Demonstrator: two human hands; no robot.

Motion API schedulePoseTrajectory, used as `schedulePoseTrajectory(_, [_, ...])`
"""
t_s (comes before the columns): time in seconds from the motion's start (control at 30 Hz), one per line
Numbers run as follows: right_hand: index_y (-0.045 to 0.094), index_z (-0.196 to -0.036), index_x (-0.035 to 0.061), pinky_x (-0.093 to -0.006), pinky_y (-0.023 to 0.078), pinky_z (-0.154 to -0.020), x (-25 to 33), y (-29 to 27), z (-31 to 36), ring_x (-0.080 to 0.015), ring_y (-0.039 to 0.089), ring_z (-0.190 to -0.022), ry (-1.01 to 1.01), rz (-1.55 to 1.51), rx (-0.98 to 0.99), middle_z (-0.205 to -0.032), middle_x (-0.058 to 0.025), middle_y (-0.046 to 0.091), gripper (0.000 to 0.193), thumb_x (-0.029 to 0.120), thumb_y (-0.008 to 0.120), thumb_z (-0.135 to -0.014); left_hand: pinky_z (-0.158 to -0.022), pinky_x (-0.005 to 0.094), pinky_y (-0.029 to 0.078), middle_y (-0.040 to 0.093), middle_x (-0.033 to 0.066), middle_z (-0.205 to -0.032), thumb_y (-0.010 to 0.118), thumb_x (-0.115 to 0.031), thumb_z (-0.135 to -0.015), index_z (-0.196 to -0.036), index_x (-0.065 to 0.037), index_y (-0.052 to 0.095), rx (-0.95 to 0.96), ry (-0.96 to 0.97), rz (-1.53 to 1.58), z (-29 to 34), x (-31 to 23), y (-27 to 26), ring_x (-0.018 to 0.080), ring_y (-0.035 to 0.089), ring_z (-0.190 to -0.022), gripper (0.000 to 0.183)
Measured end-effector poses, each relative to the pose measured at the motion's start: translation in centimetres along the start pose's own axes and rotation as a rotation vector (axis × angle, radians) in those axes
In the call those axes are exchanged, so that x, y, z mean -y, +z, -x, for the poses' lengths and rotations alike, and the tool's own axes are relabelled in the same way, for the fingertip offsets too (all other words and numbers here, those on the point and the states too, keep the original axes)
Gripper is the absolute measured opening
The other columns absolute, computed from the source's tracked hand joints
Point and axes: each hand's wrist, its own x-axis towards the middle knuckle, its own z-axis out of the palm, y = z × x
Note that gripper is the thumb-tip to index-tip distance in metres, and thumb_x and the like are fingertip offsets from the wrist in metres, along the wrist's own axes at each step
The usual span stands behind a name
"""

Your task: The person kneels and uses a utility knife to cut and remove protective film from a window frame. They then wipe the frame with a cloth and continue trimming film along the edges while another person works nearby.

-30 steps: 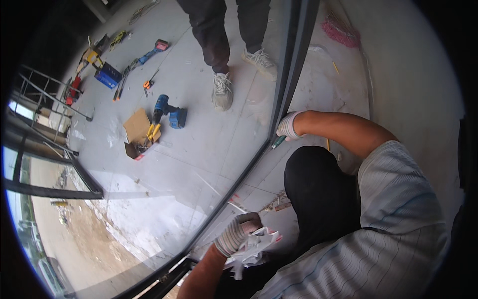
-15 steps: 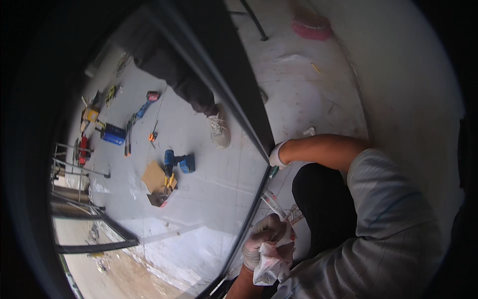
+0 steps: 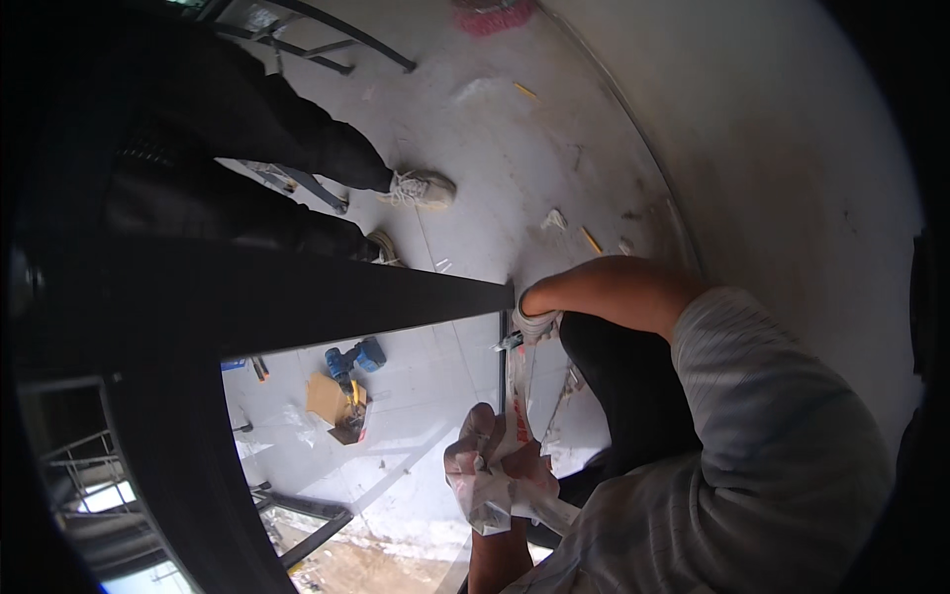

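My left hand (image 3: 477, 438), in a stained work glove, is closed on a crumpled strip of clear plastic film (image 3: 488, 503) with red print. The film runs up toward my right hand (image 3: 537, 325), beside the black metal frame (image 3: 376, 297). In a pale glove, that right hand is closed at the frame's corner around a small dark tool (image 3: 511, 342). The tool's pale tip points left; its exact kind cannot be made out. My knee, in black trousers, partly hides the floor beside this hand.
Another person stands beyond the frame in dark trousers and pale shoes (image 3: 421, 189). On the floor lie a blue cordless drill (image 3: 341, 363), an open cardboard box (image 3: 336, 404) and a yellow stick (image 3: 592, 240). A pink bristled thing (image 3: 493, 17) lies by the wall.
The view has swung, so the frame now crosses the left side and both of the other person's legs show. The film stretches longer between my hands. My right hand stays at the frame's corner.
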Motion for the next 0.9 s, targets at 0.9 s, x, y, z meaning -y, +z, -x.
schedulePoseTrajectory(0.9, [0.058,-0.084,0.0069,-0.0293,0.037,-0.04,-1.1,8.7,12.0,-0.0135,0.047,-0.049,0.018,-2.002,-0.651,-0.063,-0.0022,0.051,0.017,0.019,0.065,-0.094,-0.055,0.0307,0.046,0.056,0.0083,-0.081,0.074,0.002,-0.07,-0.095,-0.008,0.054,0.609,0.179,-1.111,2.8,0.4,6.9,0.0208,0.058,-0.068,0.034])
